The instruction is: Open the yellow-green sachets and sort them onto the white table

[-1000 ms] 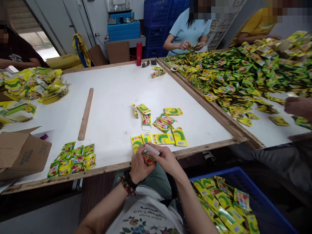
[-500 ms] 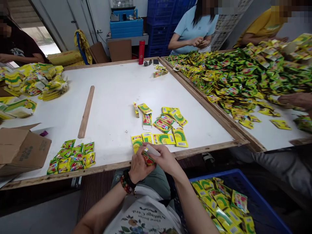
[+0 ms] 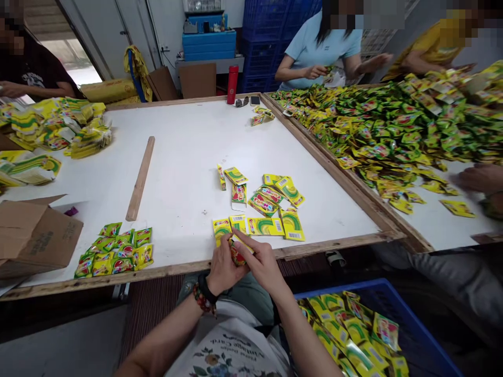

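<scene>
Both my hands meet at the table's front edge around a small yellow, green and red candy box. My left hand is wrapped about the box from the left. My right hand presses its fingers over the top end from the right, and they partly hide it. Just beyond my fingers lie several yellow-green candy boxes, some flat in a row and others in a loose cluster. On the left, several small candy packets are laid out in rows near the front edge.
A wooden strip lies on the white table. An open cardboard carton stands left, near stacked flat cartons. A blue crate of boxes is below right. Packets are heaped beyond the right divider. Co-workers sit around.
The white flap that stood out from the box is now folded down under my right fingers. The co-worker in light blue has moved their hands apart. My view has shifted slightly.
</scene>
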`<state>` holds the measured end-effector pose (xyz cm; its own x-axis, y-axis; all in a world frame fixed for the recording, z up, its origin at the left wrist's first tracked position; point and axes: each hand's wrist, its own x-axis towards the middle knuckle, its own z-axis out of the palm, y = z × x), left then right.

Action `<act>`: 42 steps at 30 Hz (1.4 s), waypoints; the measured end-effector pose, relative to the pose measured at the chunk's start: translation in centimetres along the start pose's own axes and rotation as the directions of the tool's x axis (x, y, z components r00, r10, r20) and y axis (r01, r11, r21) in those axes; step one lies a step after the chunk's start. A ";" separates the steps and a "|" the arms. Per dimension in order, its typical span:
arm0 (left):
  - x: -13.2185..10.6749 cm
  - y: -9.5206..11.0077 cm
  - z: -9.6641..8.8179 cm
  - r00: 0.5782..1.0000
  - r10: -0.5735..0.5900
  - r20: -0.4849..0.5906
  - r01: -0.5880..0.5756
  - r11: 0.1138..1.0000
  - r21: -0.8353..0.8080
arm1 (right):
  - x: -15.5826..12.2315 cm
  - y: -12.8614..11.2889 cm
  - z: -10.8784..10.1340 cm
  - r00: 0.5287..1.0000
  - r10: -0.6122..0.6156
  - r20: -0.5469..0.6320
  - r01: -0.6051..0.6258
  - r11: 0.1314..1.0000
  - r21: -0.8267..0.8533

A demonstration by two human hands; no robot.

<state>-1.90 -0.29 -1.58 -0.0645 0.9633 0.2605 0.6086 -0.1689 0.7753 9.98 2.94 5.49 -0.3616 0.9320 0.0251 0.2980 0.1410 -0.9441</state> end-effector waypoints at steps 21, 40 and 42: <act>0.2 0.5 -0.2 0.989 -0.019 0.145 0.013 0.999 0.049 | -0.9 0.0 0.5 0.952 -0.169 -0.254 0.089 0.950 -0.298; 1.1 0.9 -3.6 0.992 0.096 0.086 -0.088 0.991 -0.098 | -7.6 1.9 -7.1 0.966 -0.084 -0.243 -0.070 0.824 -0.562; 1.8 0.3 -4.9 0.995 0.083 0.062 -0.083 0.996 0.007 | -8.9 3.1 -9.7 0.935 -0.018 -0.354 -0.244 0.693 -0.678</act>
<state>-5.67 0.37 1.93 0.0351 0.9570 0.2879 0.6170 -0.2474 0.7470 22.63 -1.66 5.56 -0.0303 0.9872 0.1568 0.8940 0.0969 -0.4375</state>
